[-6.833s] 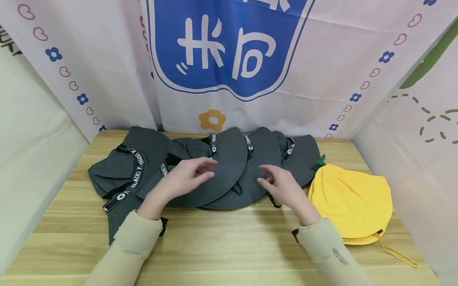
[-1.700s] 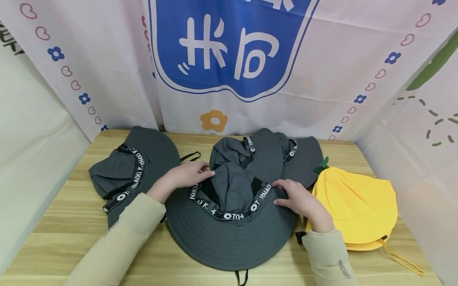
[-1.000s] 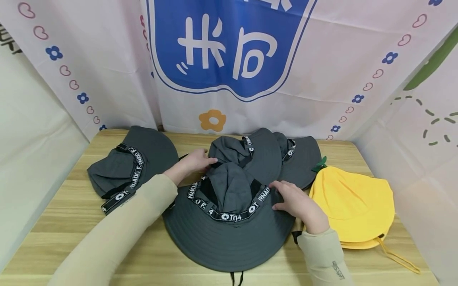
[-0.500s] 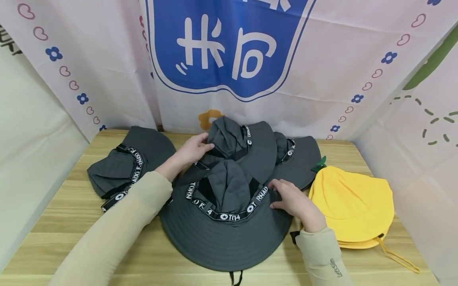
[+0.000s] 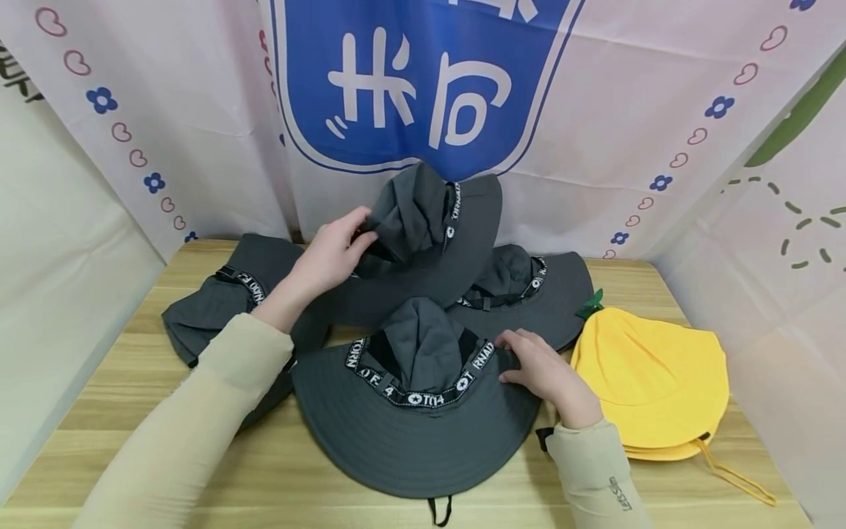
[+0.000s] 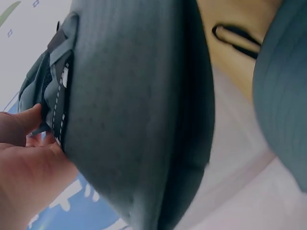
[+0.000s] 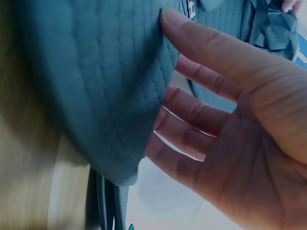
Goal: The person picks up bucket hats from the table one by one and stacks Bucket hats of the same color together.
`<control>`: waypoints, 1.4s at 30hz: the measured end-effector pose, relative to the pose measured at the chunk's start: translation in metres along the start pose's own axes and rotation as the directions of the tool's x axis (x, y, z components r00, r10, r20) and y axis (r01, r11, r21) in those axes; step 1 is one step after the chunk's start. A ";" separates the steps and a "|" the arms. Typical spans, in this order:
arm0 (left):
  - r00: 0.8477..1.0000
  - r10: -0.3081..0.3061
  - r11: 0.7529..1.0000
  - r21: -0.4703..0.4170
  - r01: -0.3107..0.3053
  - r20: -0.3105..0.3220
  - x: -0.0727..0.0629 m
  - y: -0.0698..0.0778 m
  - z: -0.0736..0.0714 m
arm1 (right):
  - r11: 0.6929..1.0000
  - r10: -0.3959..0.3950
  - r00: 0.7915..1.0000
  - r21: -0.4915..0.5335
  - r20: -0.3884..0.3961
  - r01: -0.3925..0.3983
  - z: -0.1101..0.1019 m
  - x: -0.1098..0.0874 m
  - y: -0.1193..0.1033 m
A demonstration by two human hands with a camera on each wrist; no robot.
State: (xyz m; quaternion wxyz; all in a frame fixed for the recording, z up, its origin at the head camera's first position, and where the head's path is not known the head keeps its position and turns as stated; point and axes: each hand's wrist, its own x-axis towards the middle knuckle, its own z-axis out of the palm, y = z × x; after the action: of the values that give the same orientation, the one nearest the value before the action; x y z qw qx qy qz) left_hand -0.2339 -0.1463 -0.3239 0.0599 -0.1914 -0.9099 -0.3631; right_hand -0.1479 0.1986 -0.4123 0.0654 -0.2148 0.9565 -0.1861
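Note:
My left hand (image 5: 330, 250) pinches the crown of a dark grey sun hat (image 5: 472, 228), which is raised above the back of the table. Its wide brim hangs down and fills much of the left wrist view, past the thumb and fingertips. Another grey sun hat (image 5: 423, 452) lies in front, crown toward the back, with a black-and-white lettered band. My right hand (image 5: 542, 375) holds this hat's brim at the right side. In the right wrist view the thumb rests on top of the brim (image 7: 105, 86) and the fingers sit beneath its edge.
More grey sun hats lie on the wooden table (image 5: 132, 441): one at the left (image 5: 205, 316), partly behind my left arm, and one at the back right (image 5: 555, 301). Yellow hats (image 5: 651, 375) are stacked at the right, a cord trailing. A printed cloth (image 5: 568, 162) hangs behind.
My left hand has moved from the front hat to the hat behind it, gripped its crown and lifted it up. My right hand stays at the front hat's brim.

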 end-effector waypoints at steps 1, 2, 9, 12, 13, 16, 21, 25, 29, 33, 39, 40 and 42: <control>1.000 0.014 1.000 0.008 -0.013 -0.014 -0.001 0.002 -0.004 | 1.000 -0.005 1.000 -0.001 -0.010 0.005 0.000 0.000 0.000; 0.999 0.022 1.000 0.013 -0.022 -0.030 -0.002 0.003 -0.007 | 1.000 -0.010 1.000 -0.001 -0.019 0.010 0.000 0.000 0.000; 0.993 0.052 0.998 0.038 -0.048 -0.109 -0.013 0.013 -0.031 | 1.000 -0.023 0.999 0.006 -0.041 0.023 0.001 0.002 0.002; 0.991 0.054 0.998 0.047 -0.048 -0.119 -0.019 0.019 -0.038 | 1.000 -0.020 0.999 0.009 -0.035 0.020 0.001 0.001 0.002; 0.991 0.054 0.998 0.050 -0.049 -0.120 -0.021 0.021 -0.041 | 1.000 -0.020 0.999 0.008 -0.032 0.021 0.002 0.001 0.002; 0.989 0.058 0.997 0.051 -0.052 -0.136 -0.027 0.027 -0.047 | 1.000 -0.014 1.000 0.004 -0.025 0.014 0.003 0.002 0.003; 0.981 0.079 0.997 0.024 -0.076 -0.177 -0.032 0.031 -0.056 | 1.000 -0.003 1.000 0.005 -0.008 0.003 0.004 0.003 0.007; 0.987 0.092 0.995 -0.024 -0.096 -0.131 -0.034 0.030 -0.057 | 1.000 -0.003 1.000 0.014 0.002 0.003 0.006 0.004 0.011; 0.995 0.100 0.990 -0.105 -0.098 0.012 -0.034 0.024 -0.053 | 1.000 -0.005 1.000 0.021 -0.001 0.005 0.007 0.005 0.015; 0.976 0.094 0.975 -0.216 -0.051 0.195 -0.032 0.009 -0.042 | 0.999 0.001 1.000 0.038 0.003 -0.001 0.006 0.005 0.017; 0.903 0.062 0.933 -0.346 0.100 0.426 -0.035 -0.018 -0.017 | 0.995 0.069 0.997 0.071 0.022 -0.070 0.000 0.001 0.019; 0.890 0.054 0.928 -0.352 0.123 0.453 -0.036 -0.021 -0.013 | 0.994 0.091 0.995 0.060 0.027 -0.093 -0.001 0.001 0.019; 0.863 0.042 0.924 -0.348 0.158 0.503 -0.039 -0.026 -0.005 | 0.990 0.138 0.990 0.025 0.041 -0.139 -0.004 0.000 0.020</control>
State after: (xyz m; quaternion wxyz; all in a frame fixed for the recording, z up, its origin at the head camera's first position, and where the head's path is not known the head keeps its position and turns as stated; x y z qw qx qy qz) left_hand -0.2090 -0.1788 -0.3469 -0.2277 -0.2592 -0.8121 -0.4706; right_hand -0.1567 0.2167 -0.4161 0.0997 -0.1507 0.9649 -0.1904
